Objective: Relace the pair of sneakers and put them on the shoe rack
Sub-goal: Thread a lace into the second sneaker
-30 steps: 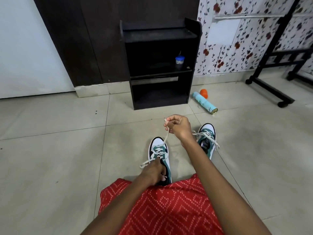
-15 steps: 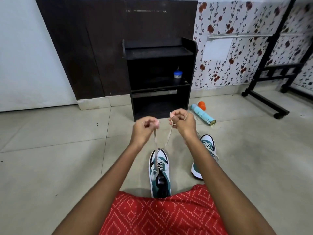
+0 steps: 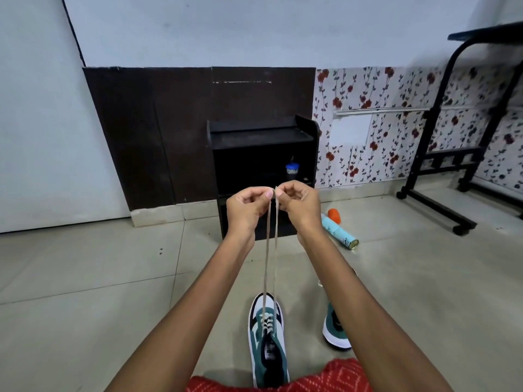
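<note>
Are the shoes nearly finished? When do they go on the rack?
Partway, I think. Done: the lace crisscrosses the lower eyelets of the middle sneaker. In hand: the left hand and right hand each pinch a lace end, pulled up taut. Left: probably finish and tie it, check the second sneaker, whose laces are hidden, then move both from the floor onto the black shoe rack.

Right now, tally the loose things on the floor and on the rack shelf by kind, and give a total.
Sneakers: 2
Teal can: 1
Orange cap: 1
Blue-lidded jar: 1
Total: 5
</note>
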